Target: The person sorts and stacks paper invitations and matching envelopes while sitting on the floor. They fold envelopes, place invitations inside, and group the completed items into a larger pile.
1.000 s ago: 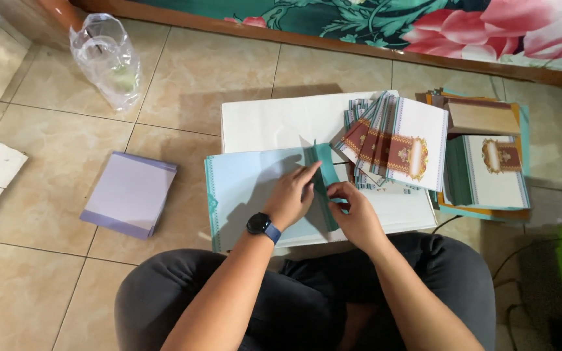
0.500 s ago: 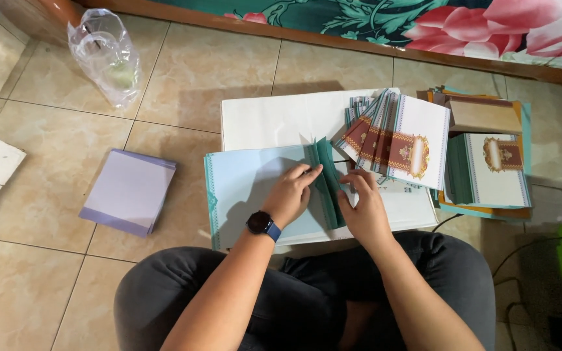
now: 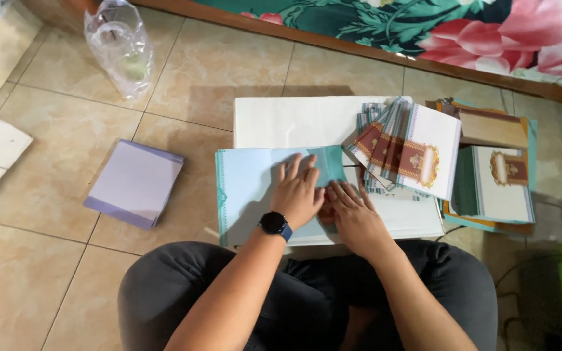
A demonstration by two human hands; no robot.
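Observation:
A pale blue card sheet with a green patterned border (image 3: 245,185) lies on a low white board (image 3: 294,120) in front of my crossed legs. My left hand (image 3: 298,193), with a dark watch on the wrist, lies flat on the sheet's folded teal flap (image 3: 330,166). Beside it, my right hand (image 3: 352,214) presses flat on the same fold, fingers spread. Neither hand grips anything. To the right, a fanned stack of folded cards (image 3: 408,149) with maroon and gold ornament rests on the board.
A lilac paper stack (image 3: 134,184) lies on the tiled floor at left. A clear plastic bag (image 3: 120,44) sits at the back left. More ornamented cards in an open teal box (image 3: 499,175) are at right. A floral cloth (image 3: 437,29) runs along the back.
Earlier both hands pinched and folded the teal flap upright. Now the flap is laid down and both hands press flat on it.

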